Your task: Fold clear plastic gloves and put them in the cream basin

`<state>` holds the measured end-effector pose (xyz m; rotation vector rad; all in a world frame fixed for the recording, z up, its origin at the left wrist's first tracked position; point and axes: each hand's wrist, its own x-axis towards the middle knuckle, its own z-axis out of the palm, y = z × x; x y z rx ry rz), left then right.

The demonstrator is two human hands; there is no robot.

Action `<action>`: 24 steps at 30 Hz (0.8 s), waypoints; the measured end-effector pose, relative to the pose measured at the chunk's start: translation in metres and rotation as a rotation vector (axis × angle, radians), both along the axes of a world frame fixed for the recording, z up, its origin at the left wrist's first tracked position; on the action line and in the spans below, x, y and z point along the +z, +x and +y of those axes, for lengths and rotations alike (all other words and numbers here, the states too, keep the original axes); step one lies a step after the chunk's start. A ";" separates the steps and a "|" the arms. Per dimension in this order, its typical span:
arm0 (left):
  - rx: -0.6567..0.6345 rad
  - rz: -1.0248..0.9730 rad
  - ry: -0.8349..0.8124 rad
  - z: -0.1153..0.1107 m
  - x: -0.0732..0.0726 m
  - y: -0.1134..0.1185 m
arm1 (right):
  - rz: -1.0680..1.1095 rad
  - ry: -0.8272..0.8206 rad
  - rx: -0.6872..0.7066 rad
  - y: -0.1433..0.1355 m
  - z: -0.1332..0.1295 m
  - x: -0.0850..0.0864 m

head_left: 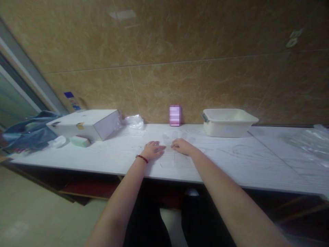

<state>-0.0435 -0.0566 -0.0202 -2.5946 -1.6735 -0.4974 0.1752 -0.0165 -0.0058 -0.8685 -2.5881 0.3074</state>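
A thin clear plastic piece [168, 140] lies on the white wood-grain table [218, 164], between my hands; its outline is hard to make out. My left hand [152, 151], with a red bead bracelet [142, 158] at the wrist, rests flat on the table with its fingers stretched toward the plastic. From the other side, my right hand [182, 146] has its fingers bent down and drawn together at the plastic's edge, and seems to pinch it. A small upright phone-like object [174, 115], its face blurred, leans against the wall behind them.
At the back right stands a cream plastic basin [223, 128]. A white box [84, 120], crumpled clear plastic [135, 121], a green-and-white sponge [80, 141] and a blue bag [28, 132] are on the left. Plastic wrapping [315, 145] lies far right. The tiled wall [167, 79] bounds the table.
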 end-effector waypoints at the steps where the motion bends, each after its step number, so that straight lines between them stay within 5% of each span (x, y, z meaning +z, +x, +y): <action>1: 0.007 0.012 -0.001 0.000 0.000 0.000 | -0.001 0.001 -0.015 0.001 0.001 0.000; 10: 0.043 0.073 -0.028 -0.004 0.003 0.002 | -0.050 -0.013 -0.167 0.014 0.007 -0.005; 24: 0.061 0.136 -0.117 -0.011 0.013 -0.002 | -0.068 -0.023 -0.190 0.015 0.005 0.000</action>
